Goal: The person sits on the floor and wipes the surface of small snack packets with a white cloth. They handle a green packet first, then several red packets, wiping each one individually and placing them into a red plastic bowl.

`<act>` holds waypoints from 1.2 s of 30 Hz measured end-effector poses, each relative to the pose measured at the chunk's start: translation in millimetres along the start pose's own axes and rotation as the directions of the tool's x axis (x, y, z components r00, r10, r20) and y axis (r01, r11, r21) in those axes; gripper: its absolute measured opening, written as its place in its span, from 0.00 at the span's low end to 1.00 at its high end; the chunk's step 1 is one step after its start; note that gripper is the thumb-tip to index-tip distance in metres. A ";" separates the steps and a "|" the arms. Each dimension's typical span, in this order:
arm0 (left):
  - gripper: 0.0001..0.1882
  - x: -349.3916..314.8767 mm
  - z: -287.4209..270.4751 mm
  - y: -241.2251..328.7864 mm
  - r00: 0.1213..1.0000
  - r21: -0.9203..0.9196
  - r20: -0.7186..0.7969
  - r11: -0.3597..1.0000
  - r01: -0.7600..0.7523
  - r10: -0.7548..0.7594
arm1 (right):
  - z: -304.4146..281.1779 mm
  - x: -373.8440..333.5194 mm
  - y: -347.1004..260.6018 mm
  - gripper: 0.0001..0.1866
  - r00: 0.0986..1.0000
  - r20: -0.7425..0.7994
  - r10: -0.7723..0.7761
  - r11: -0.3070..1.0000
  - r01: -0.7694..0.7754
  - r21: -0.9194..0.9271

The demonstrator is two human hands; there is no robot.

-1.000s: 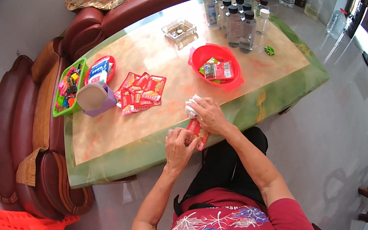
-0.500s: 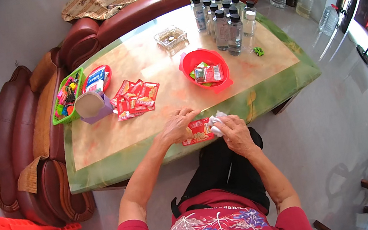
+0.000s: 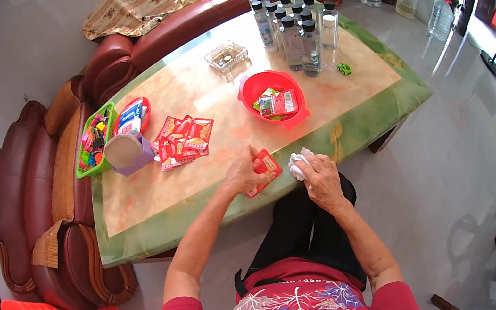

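Note:
At the table's near edge my left hand grips a small red snack packet by its left side, and the packet is tilted. Just to the right, my right hand is closed round a crumpled white tissue, a little apart from the packet. Beyond my left hand lies a loose pile of similar red packets. A red plastic basin farther back holds several flat packets, a red-and-white one on top.
On the marbled table stand a purple container, a green basket of colourful small items, a red dish and a clear tray. Several black-capped bottles crowd the far right beside a green toy car.
The red packet has turned and tilted in my left hand. My right hand with the tissue has moved off it slightly to the right. The view has shifted a little.

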State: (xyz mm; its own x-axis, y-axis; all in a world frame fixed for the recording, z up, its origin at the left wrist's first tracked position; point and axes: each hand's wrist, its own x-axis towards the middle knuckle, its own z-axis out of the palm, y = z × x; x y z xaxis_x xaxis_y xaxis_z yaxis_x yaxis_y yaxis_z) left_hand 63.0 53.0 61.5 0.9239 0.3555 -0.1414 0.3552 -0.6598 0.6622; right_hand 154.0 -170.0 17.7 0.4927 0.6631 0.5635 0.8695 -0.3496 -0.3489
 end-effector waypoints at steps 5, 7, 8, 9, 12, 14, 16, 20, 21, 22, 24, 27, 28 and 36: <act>0.21 -1.1 2.0 -27.7 0.957 -0.886 -0.016 0.448 0.120 -0.289 | 3.1 4.0 0.4 0.27 0.997 0.000 0.082 0.991 -0.082 0.107; 0.16 -7.1 9.5 -29.9 0.899 -0.954 0.021 0.260 0.149 -0.437 | 7.8 16.2 0.2 0.26 0.985 -0.029 0.169 0.964 -0.159 0.215; 0.16 -9.6 13.6 -31.6 0.908 -0.972 0.007 0.211 0.105 -0.420 | 11.6 24.4 -2.3 0.26 0.985 -0.082 0.152 0.960 -0.128 0.249; 0.17 -13.4 16.9 -34.6 0.913 -0.984 -0.010 0.164 0.063 -0.409 | 15.0 38.6 -13.0 0.27 0.982 -0.133 0.137 0.953 -0.094 0.288; 0.16 -19.2 30.5 -30.8 0.919 -0.994 -0.051 0.109 -0.009 -0.391 | 26.6 70.7 -51.0 0.26 0.985 -0.159 0.073 0.945 -0.017 0.326; 0.15 -19.4 36.6 -34.8 0.941 -0.997 -0.062 0.073 -0.040 -0.334 | 57.1 71.4 -65.9 0.27 0.999 -0.008 0.041 0.967 -0.037 0.253; 0.16 -19.2 35.0 -48.6 0.966 -0.997 -0.078 0.002 -0.079 -0.246 | 74.3 67.1 -74.6 0.27 0.999 0.032 0.006 0.980 -0.012 0.197; 0.17 -28.0 35.4 -43.4 0.971 -0.995 -0.017 -0.088 -0.039 -0.239 | 77.5 51.0 -73.6 0.26 0.998 0.001 -0.059 0.993 0.059 0.103; 0.17 -29.7 35.3 -43.2 0.974 -0.997 -0.015 -0.069 -0.032 -0.225 | 71.0 46.9 -69.8 0.25 0.997 0.018 -0.081 0.994 0.079 0.082; 0.17 -28.3 35.2 -42.0 0.979 -0.998 -0.018 -0.053 -0.029 -0.204 | 63.8 45.3 -63.6 0.24 0.994 0.031 -0.106 0.993 0.104 0.054; 0.18 -28.8 35.0 -41.9 0.972 -0.998 -0.024 -0.049 -0.037 -0.234 | 51.5 36.3 -54.1 0.23 0.991 0.059 -0.123 0.992 0.121 0.029; 0.19 -29.5 36.8 -37.5 0.972 -0.998 -0.036 -0.047 -0.048 -0.233 | 31.0 25.7 -40.8 0.23 0.984 0.098 -0.146 0.989 0.144 0.025; 0.19 -30.2 34.9 -37.2 0.973 -0.998 -0.046 -0.040 -0.056 -0.227 | 22.8 25.7 -38.0 0.23 0.983 0.143 -0.118 0.992 0.111 0.061; 0.27 -26.9 28.8 -34.6 0.960 -0.979 0.050 -0.206 -0.008 -0.275 | 27.6 66.5 -60.1 0.23 0.997 0.039 0.061 0.959 -0.070 0.276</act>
State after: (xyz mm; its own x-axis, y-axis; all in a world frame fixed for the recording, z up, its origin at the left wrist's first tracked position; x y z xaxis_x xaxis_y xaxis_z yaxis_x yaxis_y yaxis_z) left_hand 29.9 47.2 21.2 0.7964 0.4896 -0.3551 -0.2194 0.7810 0.5847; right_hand 133.5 -86.6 55.5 0.5434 0.6660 0.5110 0.7896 -0.1989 -0.5805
